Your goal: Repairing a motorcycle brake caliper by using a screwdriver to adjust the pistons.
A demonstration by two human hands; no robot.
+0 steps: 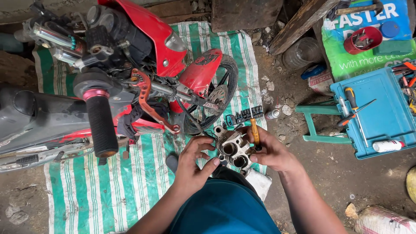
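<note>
While I'm crouched next to the bike, I've got the brake caliper [233, 149] up in front of me, just above my knees, with both hands on it. It's a grey metal body with two round piston bores facing up at me, pretty grimy.

My left hand [193, 167] is curled loosely around the left side of the caliper. Thumb sits along the bottom edge near the lower bore, fingers are bent and hooked over the top left, not squeezed tight, more of a cradling grip with the fingers slightly apart.

My right hand [271, 151] is wrapped around the right side of the caliper and is also pinching a screwdriver [255, 130] with an orange-yellow handle. The handle is clamped between my fingers and the caliper body, and the thin shaft pokes straight up and away from me. So that hand is closed, holding two things at once.

Under all this is the green and white striped tarp [130, 182] spread on the dirt. The red motorcycle [173, 43] stands on it to my left, front wheel [221, 95] just beyond the caliper, black handlebar grip [100, 125] hanging close to the camera. A little socket set [249, 113] lies on the tarp just past my hands, and a small spray can [272, 114] sits in the dirt beside it. Over to my right there's a teal tool case [381, 117] resting open on a green plastic stool [318, 119], with a couple of screwdrivers in it.
</note>
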